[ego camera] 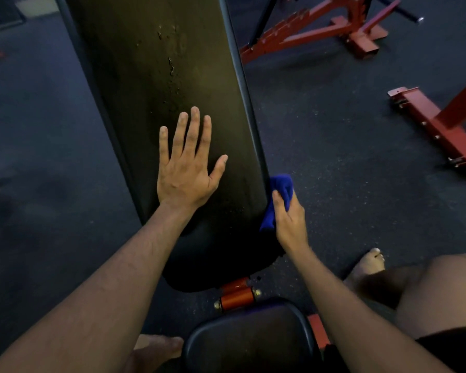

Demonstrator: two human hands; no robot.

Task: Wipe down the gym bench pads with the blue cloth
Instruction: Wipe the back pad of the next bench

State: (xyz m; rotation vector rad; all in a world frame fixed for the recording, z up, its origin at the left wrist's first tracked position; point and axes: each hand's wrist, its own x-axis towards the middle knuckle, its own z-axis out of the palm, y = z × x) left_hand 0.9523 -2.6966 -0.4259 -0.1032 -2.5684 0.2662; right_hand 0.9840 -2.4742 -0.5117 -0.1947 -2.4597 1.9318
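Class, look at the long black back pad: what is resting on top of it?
The open left hand lies flat on the long black back pad, beside worn, peeling patches. The pad surface under the palm is hidden.

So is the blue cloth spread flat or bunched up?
Bunched up. The blue cloth sits wadded in the right hand, pressed against the long bench pad's right edge.

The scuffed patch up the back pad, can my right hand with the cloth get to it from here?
Probably yes. The right hand holds the blue cloth at the back pad's right edge; nothing lies between it and the scuffed patch, and the left hand rests lower down.
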